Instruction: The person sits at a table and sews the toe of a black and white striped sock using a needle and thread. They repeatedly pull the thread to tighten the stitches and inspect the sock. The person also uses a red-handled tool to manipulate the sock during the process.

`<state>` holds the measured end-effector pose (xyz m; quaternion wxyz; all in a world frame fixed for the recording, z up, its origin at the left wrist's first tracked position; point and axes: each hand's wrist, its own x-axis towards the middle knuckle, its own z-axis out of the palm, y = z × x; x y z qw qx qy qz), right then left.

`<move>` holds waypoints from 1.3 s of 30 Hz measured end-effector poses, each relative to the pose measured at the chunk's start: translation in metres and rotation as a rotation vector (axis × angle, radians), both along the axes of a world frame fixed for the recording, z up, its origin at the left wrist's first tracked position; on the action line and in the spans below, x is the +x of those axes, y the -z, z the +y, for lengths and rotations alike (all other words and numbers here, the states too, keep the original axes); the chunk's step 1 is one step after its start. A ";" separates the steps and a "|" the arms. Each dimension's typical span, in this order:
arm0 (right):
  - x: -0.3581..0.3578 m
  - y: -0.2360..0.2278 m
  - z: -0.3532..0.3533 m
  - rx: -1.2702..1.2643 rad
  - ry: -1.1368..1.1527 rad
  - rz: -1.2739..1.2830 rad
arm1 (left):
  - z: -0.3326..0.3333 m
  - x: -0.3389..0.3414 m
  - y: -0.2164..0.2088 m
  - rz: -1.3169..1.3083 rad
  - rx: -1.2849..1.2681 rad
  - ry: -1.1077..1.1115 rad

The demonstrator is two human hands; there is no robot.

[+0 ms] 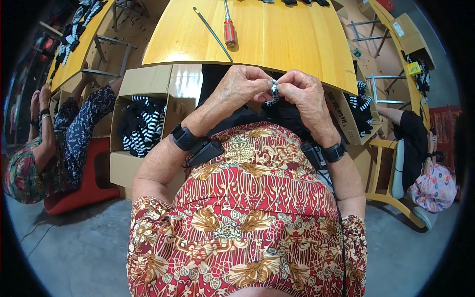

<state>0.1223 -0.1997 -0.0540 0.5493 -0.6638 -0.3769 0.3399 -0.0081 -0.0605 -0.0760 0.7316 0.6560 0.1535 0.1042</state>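
Note:
My left hand (239, 89) and my right hand (306, 95) meet just off the near edge of the yellow wooden table (277, 37). Between their fingertips is a small black-and-white striped knit piece (274, 89), pinched from both sides. Its lower part hangs below the fingers, partly hidden, so whether it is a glove or a sock is unclear. Left of my left forearm, an open cardboard box (146, 81) holds a heap of similar striped knit pieces (144, 126). Another cardboard box (341, 111) with striped pieces (361, 106) stands beyond my right hand.
On the table lie a screwdriver (229, 33) with a red handle and a thin dark rod (213, 34). Dark pieces (292, 2) lie at its far edge. One person (59, 143) sits at left on a red chair (89, 173), another (420, 158) at right on a wooden chair (378, 168).

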 end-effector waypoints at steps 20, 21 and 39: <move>0.013 -0.006 -0.002 -0.060 -0.052 -0.189 | -0.004 0.010 -0.002 -0.062 0.328 -0.071; 0.015 -0.002 -0.002 -0.059 -0.057 -0.232 | -0.004 0.010 0.001 -0.059 0.336 -0.070; 0.016 0.012 0.004 -0.089 0.036 -0.280 | 0.002 0.017 0.019 -0.059 -0.189 0.051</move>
